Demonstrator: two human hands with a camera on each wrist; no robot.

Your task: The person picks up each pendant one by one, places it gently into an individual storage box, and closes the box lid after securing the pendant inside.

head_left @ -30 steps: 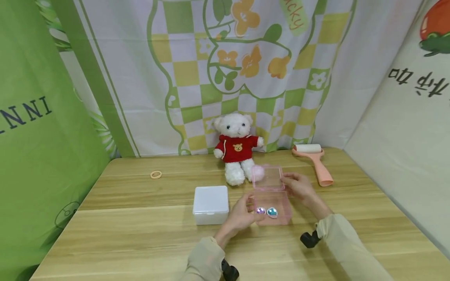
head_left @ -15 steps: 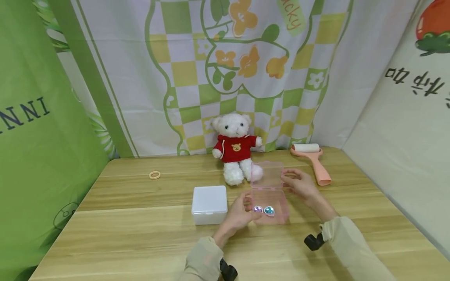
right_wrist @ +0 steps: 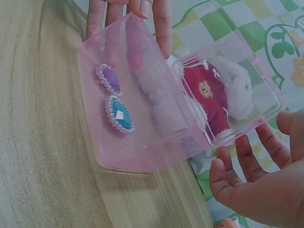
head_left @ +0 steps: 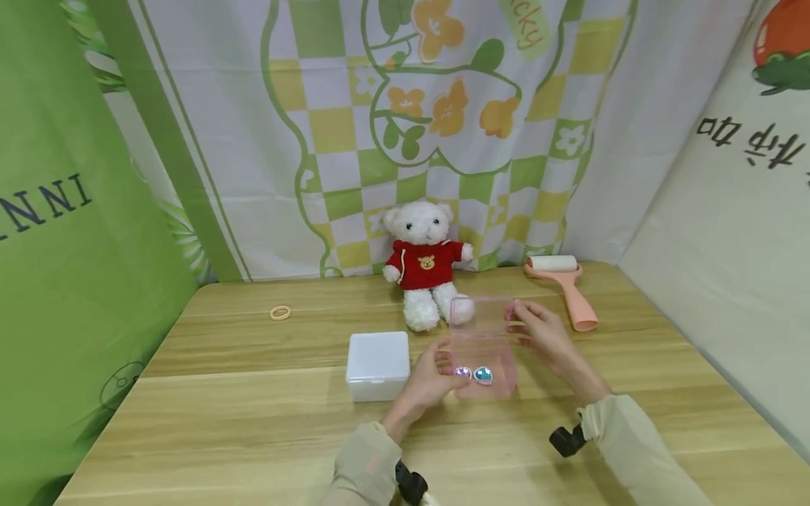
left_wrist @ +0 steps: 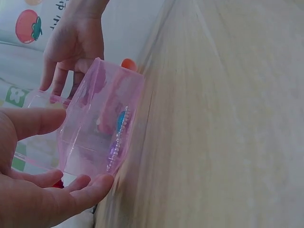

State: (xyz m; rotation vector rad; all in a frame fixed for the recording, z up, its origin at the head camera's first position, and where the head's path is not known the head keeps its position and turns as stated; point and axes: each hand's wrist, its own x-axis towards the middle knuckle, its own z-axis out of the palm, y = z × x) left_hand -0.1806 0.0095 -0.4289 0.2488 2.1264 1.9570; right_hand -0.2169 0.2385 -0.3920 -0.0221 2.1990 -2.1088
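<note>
A clear pink hinged box (head_left: 503,388) stands on the table with its lid (head_left: 487,316) raised. Inside lie a purple gem ornament (right_wrist: 109,80) and a teal gem ornament (right_wrist: 119,114), both edged with small beads. My left hand (head_left: 425,385) rests against the box's left side, fingers fairly straight along the wall and the thumb towards the front. At the lid's right edge, my right hand (head_left: 545,339) pinches with thumb and fingertips. In the left wrist view the box (left_wrist: 78,137) hides part of the right hand's fingertips.
Left of the pink box stands a closed white box (head_left: 378,365). A white teddy bear in a red hoodie (head_left: 425,266) sits behind. A lint roller (head_left: 572,295) lies at back right, a small beige ring (head_left: 280,313) at back left. Cloth hangs around the table.
The lid tilts slightly farther back than half a second ago, and my right fingers have shifted on its edge. My left hand stays at the box's side; the ornaments lie as before.
</note>
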